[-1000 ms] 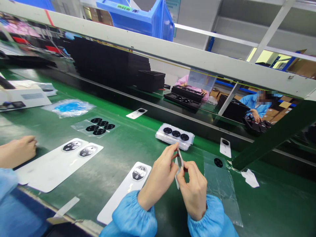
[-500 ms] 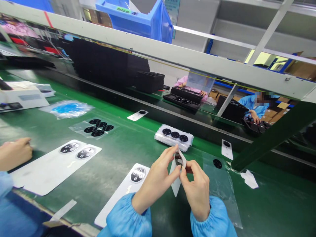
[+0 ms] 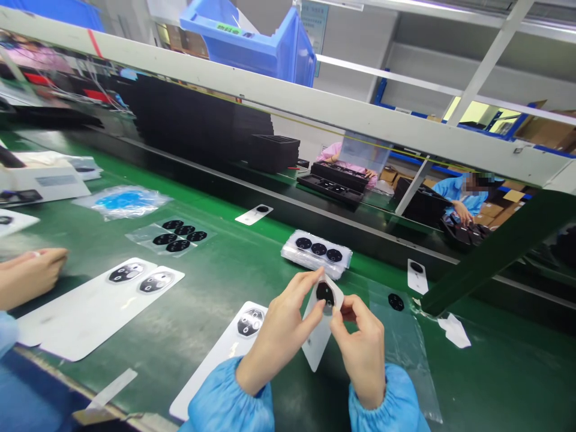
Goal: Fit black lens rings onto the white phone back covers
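Both my hands grip a white phone back cover [image 3: 317, 342] with a black camera disc near its upper end, held tilted above the green bench. My left hand [image 3: 282, 327] pinches its left edge, the thumb lying by the disc. My right hand [image 3: 361, 346] pinches the right edge between thumb and fingers. Just beyond lies a stack of clear film sheets [image 3: 316, 254] with three black discs on top. Left of my left hand, another white cover [image 3: 215, 366] rests on the bench. A clear sheet [image 3: 407, 354] bearing one black disc [image 3: 396, 302] lies to the right.
At left, a co-worker's hand [image 3: 33, 276] is beside two white covers [image 3: 90, 321]. Black discs on film [image 3: 179, 243] and a bag with blue pieces [image 3: 122, 200] lie farther back. A dark green post [image 3: 490, 255] slants up at right; blue bins [image 3: 252, 51] stand above.
The cover between my hands has turned, so its face and black disc show more fully. At far left the co-worker's hand has shifted slightly right, and another white piece shows behind it.
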A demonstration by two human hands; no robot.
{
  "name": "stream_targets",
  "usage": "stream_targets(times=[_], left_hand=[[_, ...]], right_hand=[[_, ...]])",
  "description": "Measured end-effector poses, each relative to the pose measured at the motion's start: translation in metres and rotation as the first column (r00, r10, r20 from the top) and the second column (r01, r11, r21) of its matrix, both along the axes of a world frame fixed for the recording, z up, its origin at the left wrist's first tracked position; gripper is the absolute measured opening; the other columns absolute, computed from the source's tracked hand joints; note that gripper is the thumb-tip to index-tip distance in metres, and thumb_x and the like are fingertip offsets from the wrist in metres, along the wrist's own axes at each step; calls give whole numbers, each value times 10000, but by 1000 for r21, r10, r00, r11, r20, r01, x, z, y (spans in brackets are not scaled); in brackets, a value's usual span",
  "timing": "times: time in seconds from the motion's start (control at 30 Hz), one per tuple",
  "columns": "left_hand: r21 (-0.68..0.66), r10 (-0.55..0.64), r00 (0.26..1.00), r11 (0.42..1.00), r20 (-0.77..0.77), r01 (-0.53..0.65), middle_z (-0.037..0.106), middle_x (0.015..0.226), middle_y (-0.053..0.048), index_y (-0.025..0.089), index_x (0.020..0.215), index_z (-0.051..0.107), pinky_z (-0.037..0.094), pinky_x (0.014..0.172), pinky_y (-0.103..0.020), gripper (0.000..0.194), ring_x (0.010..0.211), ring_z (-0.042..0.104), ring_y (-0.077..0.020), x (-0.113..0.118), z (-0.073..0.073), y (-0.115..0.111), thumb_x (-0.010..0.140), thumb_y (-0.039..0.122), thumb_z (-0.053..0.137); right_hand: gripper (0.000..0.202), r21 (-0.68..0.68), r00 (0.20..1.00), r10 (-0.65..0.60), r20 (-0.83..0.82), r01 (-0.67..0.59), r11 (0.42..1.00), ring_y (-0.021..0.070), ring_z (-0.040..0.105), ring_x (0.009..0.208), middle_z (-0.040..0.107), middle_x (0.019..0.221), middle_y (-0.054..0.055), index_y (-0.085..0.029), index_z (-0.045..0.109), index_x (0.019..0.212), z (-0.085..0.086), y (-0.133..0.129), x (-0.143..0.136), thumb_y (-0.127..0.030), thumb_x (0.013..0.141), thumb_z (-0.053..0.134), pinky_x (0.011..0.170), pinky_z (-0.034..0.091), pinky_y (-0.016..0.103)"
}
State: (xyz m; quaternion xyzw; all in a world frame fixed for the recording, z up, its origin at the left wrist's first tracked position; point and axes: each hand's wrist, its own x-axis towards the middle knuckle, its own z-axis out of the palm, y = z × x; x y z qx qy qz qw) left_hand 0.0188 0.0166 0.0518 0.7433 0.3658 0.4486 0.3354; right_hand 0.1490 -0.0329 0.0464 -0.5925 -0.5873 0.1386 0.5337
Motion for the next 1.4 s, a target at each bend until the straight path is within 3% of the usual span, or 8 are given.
stream_targets(times=[0.1,0.17,0.27,0.4,0.6,0.83,1.03,1.4], left_hand=[[-75,20,994,997,103,-12,587,1097,-49,251,1270,485,460,929,-355,407,1054,568,-213,-4,3,3,863,264,492],[-221,15,980,975,199,30,616,1064,-56,220,1242,509,484,872,-334,389,1003,594,-214,-6,4,5,868,324,493],[-459,-15,946,872,323,170,670,982,-54,178,1105,596,504,742,-278,342,908,624,-208,-7,3,7,857,397,510],[-584,-18,895,751,446,307,655,720,-5,150,823,644,436,556,-199,287,655,585,-139,-6,-4,10,786,433,617],[-628,1,883,704,469,333,598,652,2,144,724,605,412,505,-195,303,590,559,-127,-5,-10,12,764,442,640],[-641,6,873,682,487,353,558,594,23,149,670,568,379,460,-180,306,521,526,-99,-4,-11,12,754,429,660],[-633,2,870,687,492,357,578,643,2,139,701,585,400,500,-190,318,579,541,-114,-4,-15,14,748,443,665],[-625,41,867,711,496,323,489,555,46,136,646,555,300,442,-154,336,490,391,-55,-5,-22,16,722,438,680]], right_hand=[[82,-58,977,78,-200,-91,994,152,617,660,653,717,10,-189,610,795,-1,3,6,-238,812,547,630,511,258],[92,-61,928,135,-346,-166,984,166,635,681,675,728,24,-175,626,790,-2,6,10,-261,785,593,639,524,273],[140,-58,851,167,-497,-225,973,179,643,681,689,709,34,-161,645,755,-4,10,15,-295,723,665,637,527,288],[166,-87,796,168,-582,-266,960,167,621,637,666,650,20,-159,664,735,-7,13,17,-310,678,706,604,509,276],[197,-113,730,154,-666,-302,947,145,577,582,636,609,6,-153,663,712,-7,12,16,-322,644,737,542,472,248],[221,-169,710,140,-691,-346,923,125,550,549,614,585,-16,-158,635,684,-7,13,19,-349,652,743,528,442,229],[218,-175,712,179,-679,-394,902,120,551,560,623,614,-17,-163,633,696,-14,14,25,-358,696,731,547,458,232],[301,-239,685,103,-721,-386,891,121,532,543,614,589,-15,-159,632,648,-8,18,21,-408,593,791,510,447,228]])
